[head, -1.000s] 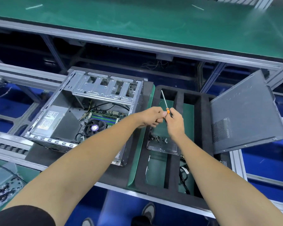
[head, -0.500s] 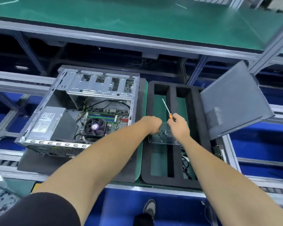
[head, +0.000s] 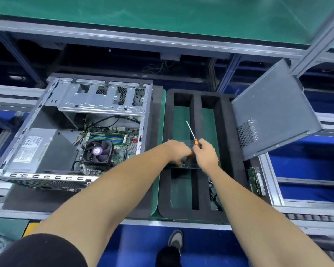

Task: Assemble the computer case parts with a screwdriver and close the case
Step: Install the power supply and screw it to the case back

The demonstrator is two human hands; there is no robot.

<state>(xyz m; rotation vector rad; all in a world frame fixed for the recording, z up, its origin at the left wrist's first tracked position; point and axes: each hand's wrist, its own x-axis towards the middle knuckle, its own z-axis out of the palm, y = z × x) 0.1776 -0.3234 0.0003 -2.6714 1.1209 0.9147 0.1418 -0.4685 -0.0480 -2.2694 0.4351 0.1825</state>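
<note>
Over the black foam tray (head: 237,170), both hands meet above a clear plastic piece (head: 189,164) that lies across the tray's middle. The right hand (head: 205,155) grips a thin screwdriver (head: 191,132) by its orange-collared handle, the metal shaft slanting up and to the left, its tip free in the air above the green floor of a tray slot. The left hand (head: 176,151) reaches down onto the clear piece with fingers curled at its near edge (it seems to pinch something there, but the blur makes it hard to tell what). To the left, on a dark mat, the open computer case (head: 27,132) lies on its side, showing the power supply (head: 33,147), the fan (head: 97,151) and the drive cage (head: 104,99). The grey side panel (head: 274,116) leans tilted at the tray's right edge, well apart from the case. A green circuit board (head: 255,180) stands on edge beside the tray's right wall
</note>
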